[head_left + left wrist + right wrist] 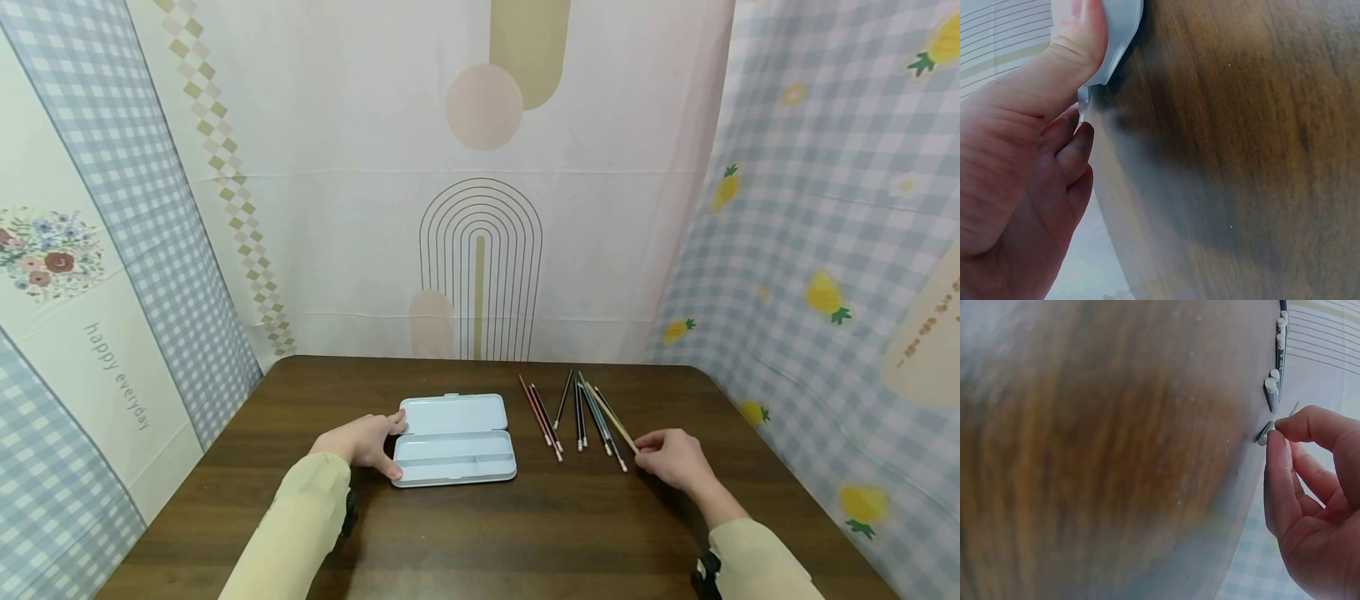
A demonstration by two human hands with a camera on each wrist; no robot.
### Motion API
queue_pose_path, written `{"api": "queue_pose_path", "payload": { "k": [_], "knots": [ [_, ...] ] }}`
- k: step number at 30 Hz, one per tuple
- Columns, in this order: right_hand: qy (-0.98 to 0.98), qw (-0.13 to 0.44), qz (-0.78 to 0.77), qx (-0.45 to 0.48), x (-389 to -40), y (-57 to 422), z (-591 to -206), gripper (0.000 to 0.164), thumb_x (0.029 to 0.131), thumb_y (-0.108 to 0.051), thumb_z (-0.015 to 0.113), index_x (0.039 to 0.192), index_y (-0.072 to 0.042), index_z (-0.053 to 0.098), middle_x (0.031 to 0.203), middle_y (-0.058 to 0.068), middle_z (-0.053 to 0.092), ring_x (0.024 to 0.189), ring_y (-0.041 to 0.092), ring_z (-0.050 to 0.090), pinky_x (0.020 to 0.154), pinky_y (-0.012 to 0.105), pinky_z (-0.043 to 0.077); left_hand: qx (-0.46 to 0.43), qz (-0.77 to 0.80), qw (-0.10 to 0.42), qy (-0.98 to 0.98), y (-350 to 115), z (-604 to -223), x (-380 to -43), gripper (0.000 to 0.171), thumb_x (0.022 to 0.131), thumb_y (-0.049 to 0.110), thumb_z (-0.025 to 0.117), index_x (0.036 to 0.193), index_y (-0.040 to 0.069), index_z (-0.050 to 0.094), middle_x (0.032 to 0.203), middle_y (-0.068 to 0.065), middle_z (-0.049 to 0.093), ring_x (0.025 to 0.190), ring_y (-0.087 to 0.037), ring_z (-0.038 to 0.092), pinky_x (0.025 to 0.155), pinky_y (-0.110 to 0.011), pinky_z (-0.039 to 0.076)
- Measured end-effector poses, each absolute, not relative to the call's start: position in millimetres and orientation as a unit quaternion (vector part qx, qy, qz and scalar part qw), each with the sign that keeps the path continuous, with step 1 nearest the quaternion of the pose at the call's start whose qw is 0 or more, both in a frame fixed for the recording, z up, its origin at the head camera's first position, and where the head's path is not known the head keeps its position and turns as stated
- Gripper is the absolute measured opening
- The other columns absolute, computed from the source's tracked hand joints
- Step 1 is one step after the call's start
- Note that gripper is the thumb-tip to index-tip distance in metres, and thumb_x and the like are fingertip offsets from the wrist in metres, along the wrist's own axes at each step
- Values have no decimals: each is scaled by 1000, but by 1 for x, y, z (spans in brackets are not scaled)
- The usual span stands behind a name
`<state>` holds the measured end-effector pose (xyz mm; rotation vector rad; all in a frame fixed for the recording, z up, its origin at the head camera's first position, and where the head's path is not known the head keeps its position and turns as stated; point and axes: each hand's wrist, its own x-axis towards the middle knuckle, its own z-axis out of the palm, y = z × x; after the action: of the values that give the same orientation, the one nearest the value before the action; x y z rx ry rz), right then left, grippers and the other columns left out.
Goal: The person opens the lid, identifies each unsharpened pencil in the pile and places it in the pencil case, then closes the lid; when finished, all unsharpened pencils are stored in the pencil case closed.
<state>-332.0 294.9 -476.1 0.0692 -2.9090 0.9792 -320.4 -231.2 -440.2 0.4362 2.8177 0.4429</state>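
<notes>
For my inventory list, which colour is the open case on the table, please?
The case is pale blue; the head view shows it best.

A passable gap separates the case [453, 434] from obstructing pencils [578, 417].

Patterned cloth [450, 167] behind brown wooden table [495, 533]

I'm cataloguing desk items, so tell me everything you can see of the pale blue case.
The pale blue case is a flat, rounded box, smooth, perhaps plastic or metal. It lies open on the brown table, left of the pencils, lid folded back. Low dividers split its tray into compartments that look empty. A small tab sits on the lid's far edge. The left grip holds its left end, thumb at the near corner.
</notes>
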Motion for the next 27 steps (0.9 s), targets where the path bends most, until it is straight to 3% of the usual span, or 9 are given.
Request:
{"api": "queue_pose_path", "payload": {
  "k": [12,27],
  "knots": [
    [-936,29,351,16,-333,287,-476,26,86,-15,78,106,2,78,89,3,77,72,15,71,64,31,54,139,163,140,967,-230,-440,-321,98,79,31,95,161,6,48,172,-12,34,153,-42,38,119,-56,38],
    [-921,27,387,33,-339,279,-482,19,91,-13,76,105,0,74,89,5,75,72,17,72,64,30,58,139,162,136,968,-229,-441,-322,98,78,32,96,160,6,49,172,-13,35,153,-42,39,119,-56,38]
  ]
}}
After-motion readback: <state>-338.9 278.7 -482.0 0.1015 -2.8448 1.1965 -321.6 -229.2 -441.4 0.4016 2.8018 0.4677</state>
